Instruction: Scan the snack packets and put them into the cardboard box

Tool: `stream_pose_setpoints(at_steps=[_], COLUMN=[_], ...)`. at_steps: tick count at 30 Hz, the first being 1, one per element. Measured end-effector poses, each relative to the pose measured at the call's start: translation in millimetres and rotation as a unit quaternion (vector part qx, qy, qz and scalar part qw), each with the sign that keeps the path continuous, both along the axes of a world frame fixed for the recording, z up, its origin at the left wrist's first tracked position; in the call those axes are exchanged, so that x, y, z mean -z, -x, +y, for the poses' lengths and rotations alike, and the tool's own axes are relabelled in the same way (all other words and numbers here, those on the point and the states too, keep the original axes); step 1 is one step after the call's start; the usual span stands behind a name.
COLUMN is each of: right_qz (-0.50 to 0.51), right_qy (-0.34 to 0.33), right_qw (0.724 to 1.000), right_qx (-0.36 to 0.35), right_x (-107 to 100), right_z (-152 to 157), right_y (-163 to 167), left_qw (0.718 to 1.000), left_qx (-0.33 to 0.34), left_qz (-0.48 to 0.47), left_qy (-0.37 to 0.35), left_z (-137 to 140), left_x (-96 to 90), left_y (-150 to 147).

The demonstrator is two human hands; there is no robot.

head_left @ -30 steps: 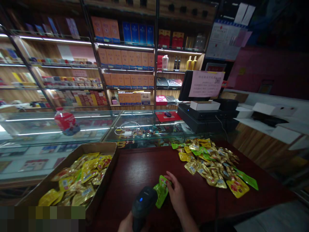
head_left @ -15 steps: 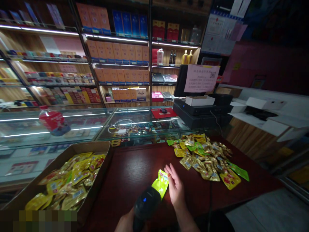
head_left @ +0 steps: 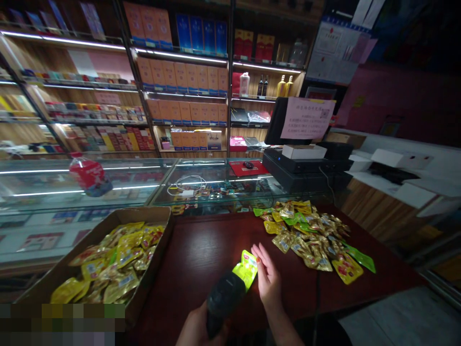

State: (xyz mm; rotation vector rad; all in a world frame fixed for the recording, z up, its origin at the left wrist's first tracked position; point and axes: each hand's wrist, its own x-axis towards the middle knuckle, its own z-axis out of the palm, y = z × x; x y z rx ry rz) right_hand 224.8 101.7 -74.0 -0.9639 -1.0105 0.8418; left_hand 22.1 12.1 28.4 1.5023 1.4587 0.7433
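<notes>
My left hand (head_left: 196, 323) is wrapped round the handle of a black handheld barcode scanner (head_left: 226, 294), low in the middle of the view. The scanner's head faces a small yellow-green snack packet (head_left: 246, 270), which is brightly lit and partly hidden behind it. My right hand (head_left: 268, 278) holds that packet at its right edge, with the fingers stretched upward. To the right, a loose pile of gold, yellow and green packets (head_left: 309, 235) lies on the dark red table (head_left: 201, 245). More such packets fill an open cardboard box (head_left: 163, 226) on the left.
Beyond the table is a glass display counter (head_left: 140, 180) with a red-labelled bottle (head_left: 90, 175) and a white cable (head_left: 189, 183). A monitor with a pink notice (head_left: 308, 117) stands back right, above a black cash drawer (head_left: 306, 170). Stocked shelves line the wall.
The view has turned slightly left, so everything sits a little further right. The blue light on the scanner no longer shows. Both hands keep their hold.
</notes>
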Motion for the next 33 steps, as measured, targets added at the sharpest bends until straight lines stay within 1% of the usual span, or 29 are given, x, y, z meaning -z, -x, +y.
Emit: stream_pose_setpoints(at_steps=[3,6,10,12,15,17,19,22,25,30,33], right_qz=[-0.045,-0.081,-0.104,-0.119,-0.113,-0.108,-0.116,-0.156,-0.193,-0.169,-0.16], right_qy=[0.012,0.026,0.02,0.008,-0.019,-0.036,-0.043,-0.035,-0.022,-0.021,-0.019], right_qw=[0.999,0.996,0.994,0.992,0.992,0.992,0.99,0.985,0.98,0.985,0.986], right_qx=[-0.016,-0.02,-0.025,-0.033,-0.051,-0.062,-0.067,-0.06,-0.044,-0.034,-0.031], right_x=[-8.9,-23.3,-41.3,-45.4,-45.8,-45.0,-45.4,-48.4,-51.9,-57.8,-60.9], right_z=[-6.9,-10.8,-7.7,-4.5,-0.4,1.3,2.1,2.2,1.4,-1.9,-3.5], right_y=[2.0,5.2,8.4,9.0,10.0,11.2,12.7,14.9,16.9,20.2,21.0], left_qw=[0.999,0.996,0.994,0.992,0.99,0.99,0.991,0.993,0.992,0.992,0.99], left_qx=[0.007,0.003,0.003,-0.006,-0.026,-0.038,-0.036,-0.027,-0.038,-0.017,-0.025], left_qz=[-0.038,-0.079,-0.107,-0.118,-0.134,-0.133,-0.122,-0.108,-0.108,-0.116,-0.125], left_qy=[-0.016,-0.032,-0.035,-0.037,-0.034,-0.034,-0.038,-0.049,-0.057,-0.049,-0.058], left_z=[2.8,4.2,3.0,0.5,-3.5,-4.8,-4.6,-3.0,-2.1,0.9,2.9], left_x=[-6.9,-19.1,-29.9,-30.1,-27.1,-26.0,-27.2,-31.5,-33.5,-27.6,-25.1], left_y=[-4.1,-8.6,-11.2,-10.1,-5.1,0.3,5.9,10.7,8.4,-0.2,-1.9])
